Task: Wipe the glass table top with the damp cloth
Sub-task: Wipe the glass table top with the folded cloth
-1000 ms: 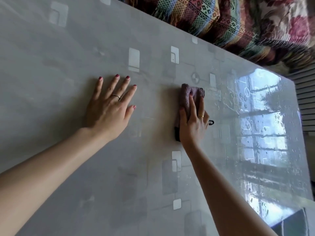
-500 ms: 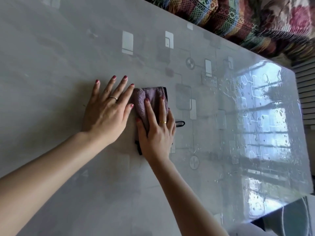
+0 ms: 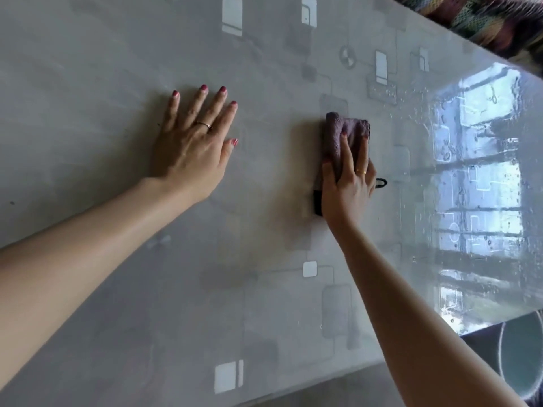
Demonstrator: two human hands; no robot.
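Left hand (image 3: 192, 148): flat on glass table top (image 3: 88, 83), fingers spread, bracing us | right hand (image 3: 348, 183): straight fingers pressing folded damp cloth (image 3: 338, 133) down at 3 o'clock of left (droplets beyond)

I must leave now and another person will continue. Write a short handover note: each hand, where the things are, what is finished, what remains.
Left hand: flat on the table top, fingers spread, holding nothing.
Right hand: presses the folded purple cloth on the glass near the middle, fingers straight on top of it. The cloth's black loop sticks out beside the hand.
Done: cannot say for sure; the glass around both hands shows no droplets.
Left: the right end, under the window reflection, carries many water droplets. Wiping there looks like the likely next step.
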